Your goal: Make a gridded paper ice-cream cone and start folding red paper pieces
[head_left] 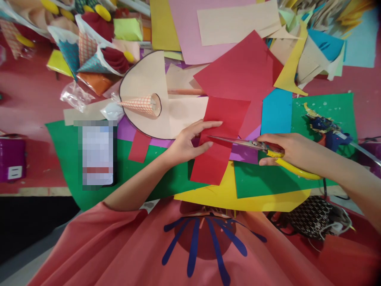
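Observation:
My left hand [192, 139] grips a red paper piece [222, 163] at its left edge, with the thumb and index finger lying over its face; the other fingers are partly hidden. In my right hand [287, 149] are scissors [253, 145] with yellow handles. Their blades reach left across the red piece, tips close to my left thumb, and look nearly together. Left of my hands lies a cream paper disc [143, 75] with a dark outline and a wedge-shaped opening. A small checked paper cone [139, 104] rests on it.
Green sheets [262, 178] and a yellow sheet [205, 195] cover the near table edge. A phone [97, 155] lies left. Behind are a large red sheet [238, 67], paper scraps [315, 47] and several paper cones [67, 47]. A glue gun [335, 137] sits at right.

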A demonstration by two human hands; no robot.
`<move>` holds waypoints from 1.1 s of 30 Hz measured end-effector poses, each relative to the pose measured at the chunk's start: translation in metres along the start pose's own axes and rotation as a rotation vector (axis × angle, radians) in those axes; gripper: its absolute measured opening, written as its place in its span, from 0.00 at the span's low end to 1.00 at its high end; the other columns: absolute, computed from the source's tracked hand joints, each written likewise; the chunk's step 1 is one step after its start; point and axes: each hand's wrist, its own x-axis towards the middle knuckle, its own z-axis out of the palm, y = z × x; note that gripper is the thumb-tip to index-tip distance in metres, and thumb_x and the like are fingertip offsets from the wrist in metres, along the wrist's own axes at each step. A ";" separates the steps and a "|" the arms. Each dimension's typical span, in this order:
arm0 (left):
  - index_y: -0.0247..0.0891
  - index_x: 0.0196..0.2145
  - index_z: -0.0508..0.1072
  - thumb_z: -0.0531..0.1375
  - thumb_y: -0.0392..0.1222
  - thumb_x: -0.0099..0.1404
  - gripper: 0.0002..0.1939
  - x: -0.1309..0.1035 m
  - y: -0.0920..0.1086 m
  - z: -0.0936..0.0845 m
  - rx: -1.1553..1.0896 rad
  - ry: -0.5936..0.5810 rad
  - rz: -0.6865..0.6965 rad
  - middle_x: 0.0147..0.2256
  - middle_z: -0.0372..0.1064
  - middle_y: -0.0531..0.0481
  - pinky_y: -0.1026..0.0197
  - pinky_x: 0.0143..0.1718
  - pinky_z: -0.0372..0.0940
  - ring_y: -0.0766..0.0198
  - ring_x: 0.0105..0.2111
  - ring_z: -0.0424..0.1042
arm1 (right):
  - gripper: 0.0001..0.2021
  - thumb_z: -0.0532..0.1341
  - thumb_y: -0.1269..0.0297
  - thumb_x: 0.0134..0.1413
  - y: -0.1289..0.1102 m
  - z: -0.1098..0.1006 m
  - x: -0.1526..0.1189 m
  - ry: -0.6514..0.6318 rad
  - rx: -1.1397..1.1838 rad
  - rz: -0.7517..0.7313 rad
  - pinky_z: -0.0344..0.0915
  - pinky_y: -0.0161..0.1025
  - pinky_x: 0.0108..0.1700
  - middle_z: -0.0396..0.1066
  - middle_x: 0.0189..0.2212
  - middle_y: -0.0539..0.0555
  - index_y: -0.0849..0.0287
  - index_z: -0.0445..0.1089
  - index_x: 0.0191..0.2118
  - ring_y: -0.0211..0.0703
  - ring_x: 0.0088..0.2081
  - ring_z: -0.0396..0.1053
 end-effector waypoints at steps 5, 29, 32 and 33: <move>0.43 0.56 0.69 0.61 0.35 0.63 0.23 0.000 0.001 0.000 0.043 -0.007 0.005 0.55 0.71 0.46 0.57 0.59 0.65 0.60 0.55 0.71 | 0.33 0.54 0.30 0.50 -0.004 0.002 0.001 0.002 0.009 0.002 0.60 0.41 0.27 0.69 0.24 0.52 0.52 0.69 0.49 0.46 0.26 0.68; 0.43 0.56 0.69 0.61 0.33 0.62 0.24 0.001 0.003 -0.001 0.098 -0.050 0.034 0.55 0.71 0.48 0.56 0.59 0.65 0.60 0.56 0.70 | 0.29 0.58 0.35 0.51 -0.009 -0.003 0.007 -0.050 0.092 -0.009 0.55 0.37 0.26 0.66 0.20 0.50 0.55 0.72 0.47 0.41 0.23 0.64; 0.42 0.57 0.68 0.61 0.32 0.62 0.25 0.001 0.003 -0.001 0.106 -0.052 0.036 0.55 0.71 0.48 0.57 0.59 0.65 0.61 0.56 0.70 | 0.30 0.59 0.35 0.50 -0.006 -0.003 0.007 -0.038 0.092 -0.017 0.56 0.38 0.25 0.68 0.22 0.51 0.54 0.72 0.48 0.43 0.25 0.66; 0.42 0.57 0.68 0.61 0.32 0.61 0.25 0.001 0.003 -0.001 0.110 -0.054 0.037 0.55 0.71 0.48 0.58 0.59 0.65 0.62 0.56 0.70 | 0.30 0.59 0.35 0.49 -0.006 -0.003 0.007 -0.034 0.092 -0.017 0.57 0.38 0.25 0.69 0.23 0.52 0.54 0.72 0.48 0.44 0.25 0.66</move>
